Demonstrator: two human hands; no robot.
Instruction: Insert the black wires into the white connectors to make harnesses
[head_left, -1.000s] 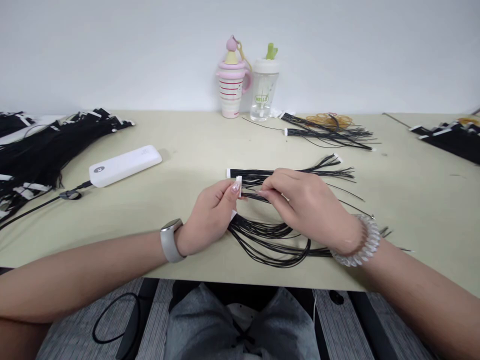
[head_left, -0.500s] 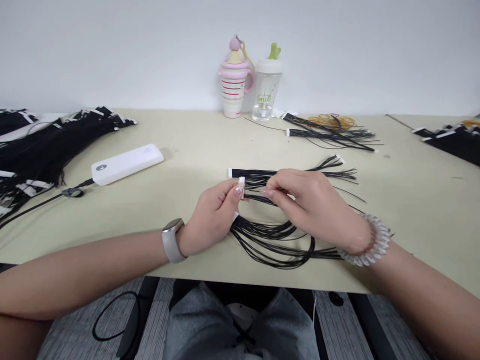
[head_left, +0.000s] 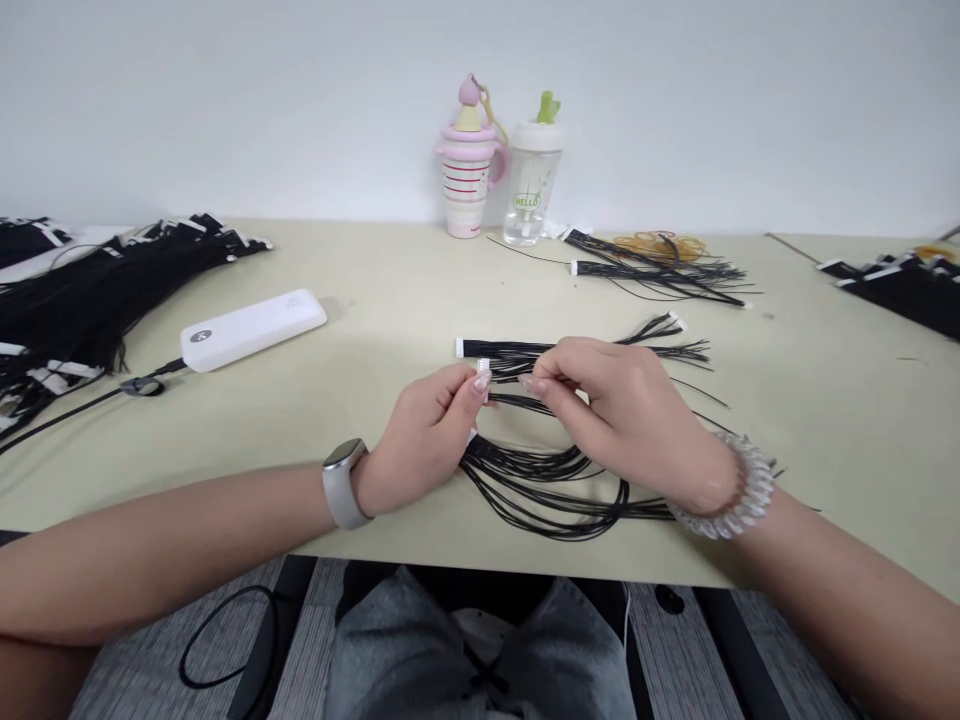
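Note:
My left hand (head_left: 426, 428) pinches a small white connector housing (head_left: 484, 367) between thumb and forefinger, its toothed edge pointing up. Black wires (head_left: 521, 402) run from the connector to the right, under my other hand. Just right of the connector, my right hand (head_left: 615, 415) is closed in a pinch on a thin black wire, whose tip shows faintly by the fingertips. Below both hands a looped bundle of black wires (head_left: 540, 490) lies on the table, its white end (head_left: 472, 436) partly hidden behind my left hand. Another black harness (head_left: 495, 348) with a white connector lies just beyond.
A white power bank (head_left: 255, 328) with a black cable lies at left, by a heap of black harnesses (head_left: 142, 285). A pink cup (head_left: 465, 180) and a clear bottle (head_left: 531, 185) stand against the wall. More harnesses (head_left: 652, 268), yellow rubber bands (head_left: 660, 245) and a right-hand pile (head_left: 911, 290) lie farther back.
My right hand's fingertips stay close to the connector, with barely any movement. The whole view has shifted very slightly; both hands keep their pinch.

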